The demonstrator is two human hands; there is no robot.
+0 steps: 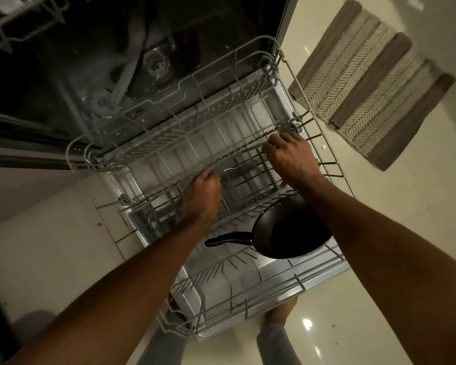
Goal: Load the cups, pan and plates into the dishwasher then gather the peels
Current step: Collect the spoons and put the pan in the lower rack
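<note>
Pale glossy floor tiles [379,233] and a striped mat [366,83] lay around the open dishwasher [169,48], whose lower rack [248,299] stood pulled out over the door. I had both hands down in that rack: the left hand [202,196] curled onto a row of tines, the right hand [287,156] pinching a tine row farther back and to its right. I judged this a rack adjustment, folding or setting tines within the loading step. The pan [292,233] sat in the rack just nearer me than the right hand, handle pointing toward the left forearm. No cups, plates or peels showed. Next, I reckoned, the tines needed settling before fetching dishes. My fingertips were hidden behind knuckles and wire, the tub interior dark, and the upper rack [19,19] cut off at the corner.
</note>
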